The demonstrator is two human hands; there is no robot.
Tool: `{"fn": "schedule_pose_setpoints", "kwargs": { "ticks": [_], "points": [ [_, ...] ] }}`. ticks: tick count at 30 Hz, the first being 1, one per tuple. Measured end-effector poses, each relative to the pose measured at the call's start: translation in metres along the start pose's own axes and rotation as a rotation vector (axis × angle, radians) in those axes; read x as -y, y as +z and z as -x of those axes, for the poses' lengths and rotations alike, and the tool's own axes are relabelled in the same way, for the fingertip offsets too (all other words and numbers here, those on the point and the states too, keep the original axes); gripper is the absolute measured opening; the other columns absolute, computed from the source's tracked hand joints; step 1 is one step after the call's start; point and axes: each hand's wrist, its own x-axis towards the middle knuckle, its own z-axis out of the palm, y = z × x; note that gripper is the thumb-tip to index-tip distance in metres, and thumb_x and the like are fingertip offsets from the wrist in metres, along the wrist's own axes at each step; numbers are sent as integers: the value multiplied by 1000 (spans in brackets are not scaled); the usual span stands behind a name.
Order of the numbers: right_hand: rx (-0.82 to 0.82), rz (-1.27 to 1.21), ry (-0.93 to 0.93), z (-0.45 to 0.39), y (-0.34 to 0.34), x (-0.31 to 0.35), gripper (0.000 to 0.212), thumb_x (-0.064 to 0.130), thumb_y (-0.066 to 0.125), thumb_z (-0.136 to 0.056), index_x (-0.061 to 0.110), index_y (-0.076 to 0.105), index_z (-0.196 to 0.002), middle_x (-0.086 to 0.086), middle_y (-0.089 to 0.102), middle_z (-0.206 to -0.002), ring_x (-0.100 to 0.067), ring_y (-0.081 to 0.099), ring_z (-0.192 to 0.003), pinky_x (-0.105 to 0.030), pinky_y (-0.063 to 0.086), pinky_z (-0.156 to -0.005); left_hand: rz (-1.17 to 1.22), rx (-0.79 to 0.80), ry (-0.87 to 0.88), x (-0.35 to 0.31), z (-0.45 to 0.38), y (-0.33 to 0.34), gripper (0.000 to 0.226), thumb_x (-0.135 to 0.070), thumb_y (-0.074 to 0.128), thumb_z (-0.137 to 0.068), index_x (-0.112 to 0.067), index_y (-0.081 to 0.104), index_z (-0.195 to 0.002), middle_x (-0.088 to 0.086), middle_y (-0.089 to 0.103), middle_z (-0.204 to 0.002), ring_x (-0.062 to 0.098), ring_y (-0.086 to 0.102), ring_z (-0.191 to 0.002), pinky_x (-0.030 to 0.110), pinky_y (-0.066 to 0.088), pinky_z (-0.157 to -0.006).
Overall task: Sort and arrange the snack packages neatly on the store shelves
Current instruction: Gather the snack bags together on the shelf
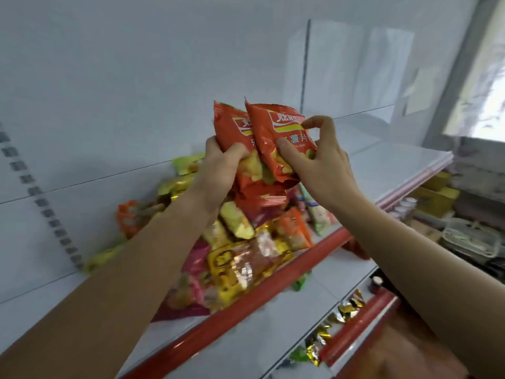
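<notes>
Up in front of the white back wall (136, 77), both bare arms are stretched forward and raised over the shelf. The left hand (218, 170) is reached in from the lower left, with its fingers curled round the bottom of a red chip bag (232, 129). A second red chip bag (276, 138) is held just beside the first one, partly in front of it. It is pinched by the right hand (319, 157), with the thumb pressed on the front of the bag and the other fingers bent over its right edge. Both bags are held upright and touch each other. The two hands are kept close together, each one clamped on its own bag.

Under the hands, a messy pile of snack packages (240, 258) is seen on the white shelf (396, 162) with the red front strip (246, 305). Yellow, orange, pink and green packs are mixed up in the pile. The right part of the shelf is bare, and a clear divider (349, 69) is stood up on it. A few shiny gold packs (344, 310) are seen on the lower shelf (273, 337). Boxes and trays (464, 236) are seen far to the right, but they are too blurry to tell apart.
</notes>
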Motion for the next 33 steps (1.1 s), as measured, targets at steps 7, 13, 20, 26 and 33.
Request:
{"fn": "schedule_pose_setpoints", "kwargs": {
  "ticks": [7,13,20,26,33],
  "points": [
    [-102,29,159,-39,-148,-124,56,71,62,-81,42,35,-122,4,70,-104,-16,72,-88,-43,59,-81,24,123,-87,50,-62,201,57,-36,76,-76,-24,51,-126,4,73,-112,22,76,-92,46,62,-81],
    [-63,-232,368,-78,-216,-219,48,58,57,-83,51,38,-125,5,77,-95,-26,76,-85,-55,58,-86,-81,165,-91,89,-103,313,52,-36,78,-86,-22,41,-120,-2,64,-112,12,68,-94,24,53,-67],
    [-33,-252,474,-156,-226,-305,47,43,66,-95,33,38,-132,-6,69,-107,-21,77,-78,-46,64,-74,-175,109,-163,133,-191,372,60,-47,73,-88,-22,35,-128,-1,62,-117,15,66,-97,29,53,-76],
    [-33,-198,478,-223,-234,-379,54,44,70,-91,30,38,-132,-4,66,-110,-21,77,-78,-43,65,-72,-103,59,-298,175,-270,419,70,-41,76,-87,-27,28,-135,3,59,-122,24,66,-103,39,58,-81],
    [86,-291,539,-295,-202,-439,56,41,73,-90,27,40,-133,-6,65,-111,-22,75,-84,-37,64,-67,-186,-192,-292,210,-328,420,78,-43,77,-83,-26,29,-142,0,58,-124,26,63,-108,48,55,-96]
  ]
}}
